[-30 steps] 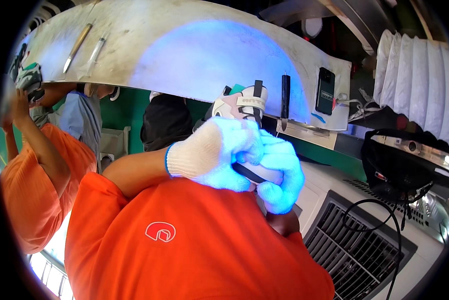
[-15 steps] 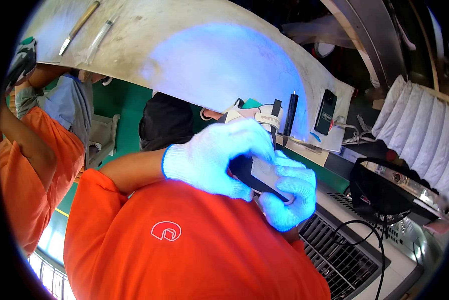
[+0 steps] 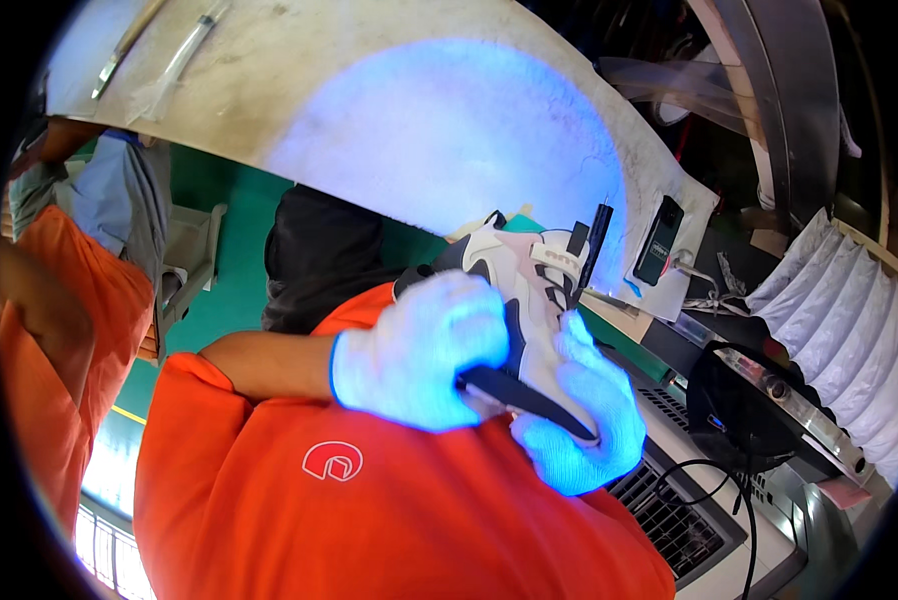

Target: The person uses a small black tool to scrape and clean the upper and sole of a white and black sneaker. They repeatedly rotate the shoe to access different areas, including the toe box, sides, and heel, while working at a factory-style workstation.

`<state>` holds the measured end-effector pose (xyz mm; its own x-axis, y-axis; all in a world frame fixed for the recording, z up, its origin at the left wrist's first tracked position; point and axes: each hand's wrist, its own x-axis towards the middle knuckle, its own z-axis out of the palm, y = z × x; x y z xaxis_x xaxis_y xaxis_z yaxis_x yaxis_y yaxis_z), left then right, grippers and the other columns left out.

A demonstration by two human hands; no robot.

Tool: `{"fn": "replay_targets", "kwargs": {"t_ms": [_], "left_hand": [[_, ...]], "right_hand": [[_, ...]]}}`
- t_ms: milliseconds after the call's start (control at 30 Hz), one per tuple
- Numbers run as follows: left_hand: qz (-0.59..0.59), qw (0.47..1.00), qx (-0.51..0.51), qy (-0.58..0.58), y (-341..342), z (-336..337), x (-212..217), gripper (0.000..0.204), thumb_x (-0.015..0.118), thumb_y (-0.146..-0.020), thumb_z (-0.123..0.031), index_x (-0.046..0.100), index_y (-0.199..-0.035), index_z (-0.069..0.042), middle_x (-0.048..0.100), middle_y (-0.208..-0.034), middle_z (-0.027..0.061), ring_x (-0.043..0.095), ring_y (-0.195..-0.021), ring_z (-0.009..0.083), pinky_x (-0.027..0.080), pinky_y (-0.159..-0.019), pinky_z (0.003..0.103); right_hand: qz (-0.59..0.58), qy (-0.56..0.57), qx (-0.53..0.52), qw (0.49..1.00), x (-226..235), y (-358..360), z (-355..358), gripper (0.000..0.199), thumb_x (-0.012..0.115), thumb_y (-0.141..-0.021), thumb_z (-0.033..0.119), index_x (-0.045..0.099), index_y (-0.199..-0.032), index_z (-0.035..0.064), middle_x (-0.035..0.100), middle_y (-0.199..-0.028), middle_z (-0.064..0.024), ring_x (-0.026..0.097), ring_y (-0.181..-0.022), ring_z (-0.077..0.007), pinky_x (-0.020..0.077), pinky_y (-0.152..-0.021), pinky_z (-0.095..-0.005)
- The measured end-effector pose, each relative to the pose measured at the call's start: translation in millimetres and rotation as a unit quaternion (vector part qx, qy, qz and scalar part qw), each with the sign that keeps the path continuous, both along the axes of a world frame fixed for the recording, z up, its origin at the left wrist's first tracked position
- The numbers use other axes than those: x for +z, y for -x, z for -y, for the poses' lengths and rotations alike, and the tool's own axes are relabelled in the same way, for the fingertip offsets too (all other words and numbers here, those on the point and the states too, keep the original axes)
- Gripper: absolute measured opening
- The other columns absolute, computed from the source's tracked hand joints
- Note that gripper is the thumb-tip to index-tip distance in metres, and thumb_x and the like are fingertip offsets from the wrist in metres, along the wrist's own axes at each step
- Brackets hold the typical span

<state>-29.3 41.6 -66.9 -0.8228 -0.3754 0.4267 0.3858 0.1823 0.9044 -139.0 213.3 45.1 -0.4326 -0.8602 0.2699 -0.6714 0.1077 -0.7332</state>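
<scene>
A sneaker [image 3: 506, 262] with white, grey and pale pink panels and a black sole is held before my chest, its toe pointing down to the right. My right hand [image 3: 587, 408], in a white knit glove lit blue, wraps round the toe end. Against the sole side, my left hand [image 3: 424, 350] in a matching glove has its fingers curled, closed on the shoe. Its fingertips are partly hidden. Close by the shoe's strap stands a slim black pen-like tool [image 3: 597, 245].
Beyond the shoe lies a pale worktable [image 3: 259, 75] with a round blue light patch. A black phone [image 3: 658, 240] rests at its right. A wooden-handled knife [image 3: 127, 45] and a clear tube [image 3: 182, 60] are far left. A person in orange [image 3: 89, 290] sits at left.
My left hand has slid back from over the shoe to its sole side, uncovering more of the upper. My right hand and the toe have dropped slightly, and the view has shifted.
</scene>
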Motion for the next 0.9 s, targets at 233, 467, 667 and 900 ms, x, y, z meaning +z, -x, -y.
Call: {"fn": "replay_targets", "kwargs": {"t_ms": [233, 467, 667, 900], "left_hand": [[-0.126, 0.987, -0.098, 0.022, 27, 14, -9, 0.036, 0.09, -0.068, -0.017, 0.073, -0.1, -0.01, 0.062, -0.1, 0.0136, 0.067, -0.093, 0.0376, 0.056, -0.079, 0.05], [-0.018, 0.981, -0.179, -0.068, 66, 13, 10, 0.036, 0.096, -0.07, -0.02, 0.07, -0.094, -0.011, 0.065, -0.099, 0.0114, 0.071, -0.087, 0.0367, 0.057, -0.071, 0.046], [0.118, 0.971, -0.204, 0.029, 85, 9, 34, 0.048, 0.092, -0.071, -0.024, 0.065, -0.108, -0.011, 0.063, -0.102, 0.0121, 0.069, -0.09, 0.0362, 0.056, -0.076, 0.045], [0.245, 0.875, -0.172, 0.381, 129, 3, 26, 0.056, 0.093, -0.072, -0.026, 0.062, -0.115, -0.008, 0.065, -0.106, 0.0142, 0.073, -0.091, 0.0377, 0.057, -0.074, 0.049]], "right_hand": [[-0.122, 0.041, 0.064, 0.99, -15, 33, -6, 0.042, 0.102, -0.079, 0.025, 0.089, -0.119, 0.0215, 0.075, -0.124, -0.0247, 0.08, -0.116, -0.0428, 0.0721, -0.091, -0.0521], [-0.015, -0.035, 0.07, 0.997, -5, 55, -37, 0.033, 0.101, -0.079, 0.016, 0.09, -0.11, 0.0192, 0.077, -0.124, -0.0229, 0.077, -0.121, -0.0418, 0.0706, -0.098, -0.0547], [0.086, 0.094, 0.089, 0.988, -46, 79, -57, 0.032, 0.099, -0.078, 0.013, 0.087, -0.107, 0.0088, 0.078, -0.119, -0.0237, 0.078, -0.113, -0.0405, 0.0678, -0.096, -0.0571], [0.107, 0.026, -0.088, 0.99, -140, 101, -39, 0.077, 0.105, -0.069, 0.032, 0.076, -0.134, 0.0014, 0.077, -0.139, -0.021, 0.08, -0.115, -0.0378, 0.0637, -0.097, -0.0447]]}}
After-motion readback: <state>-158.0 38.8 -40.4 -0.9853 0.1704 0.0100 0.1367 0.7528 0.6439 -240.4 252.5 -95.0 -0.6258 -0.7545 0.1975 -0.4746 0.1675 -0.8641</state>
